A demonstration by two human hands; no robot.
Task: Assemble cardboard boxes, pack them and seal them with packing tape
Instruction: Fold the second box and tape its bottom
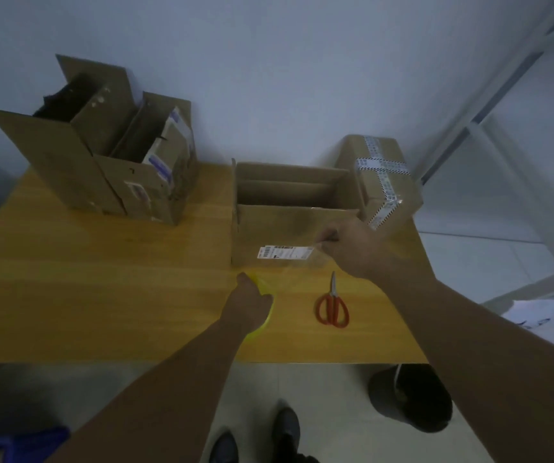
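Packing tape roll point(269, 310) on table point(101, 295), just before open box point(295, 225). Head view: left hand point(247, 300) grips the roll; right hand point(352, 248) pinches the clear free end, strip taut between them. I'd hold tension even, keep it unwrinkled, then reach for the scissors point(333, 304).

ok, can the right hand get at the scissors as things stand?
Reach-wise probably yes: the scissors lie on the table just nearer than the right hand, nothing between. But that hand pinches clear tape stretched from the yellow roll in the left hand, so it must let go first.
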